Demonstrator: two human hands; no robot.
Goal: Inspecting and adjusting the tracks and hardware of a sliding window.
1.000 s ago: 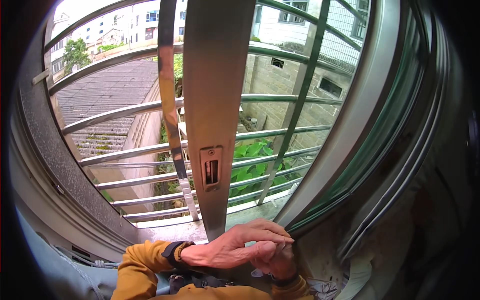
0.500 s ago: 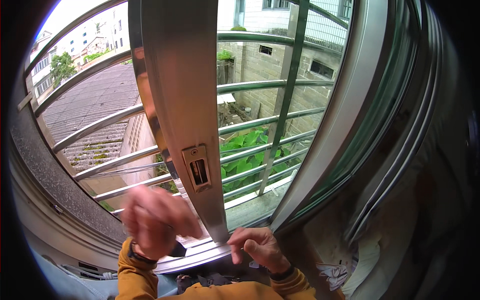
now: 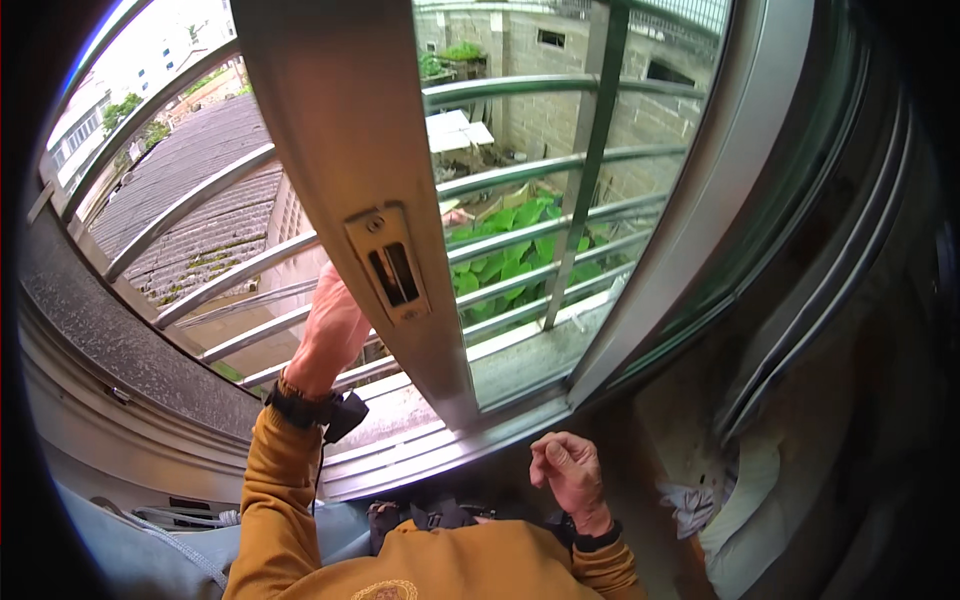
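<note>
My left hand [image 3: 335, 330] reaches through the open part of the sliding window and goes behind the upright metal sash frame [image 3: 345, 130]. The frame hides most of its fingers. A small skin-coloured patch shows through the glass on the frame's other side, perhaps fingertips; whether they hold anything cannot be made out. Set into the frame is a recessed metal latch [image 3: 388, 265], just right of that hand. Lower right, my right hand [image 3: 570, 475] hovers in front of the sill track [image 3: 400, 465], fingers curled in against the thumb, with nothing visible in them. It touches nothing.
Outside the window run several metal guard bars [image 3: 215, 195]. Green leafy plants [image 3: 510, 240] and a corrugated roof [image 3: 190, 215] lie beyond. A second sash frame [image 3: 690, 230] stands to the right. Pale crumpled cloth [image 3: 690, 505] is at lower right, and a light-blue cloth with a cord [image 3: 180, 560] at lower left.
My left hand has moved up and outward, from in front of the window to behind the sash frame. My right hand has drawn back rightward from the frame's foot. The view has shifted.
</note>
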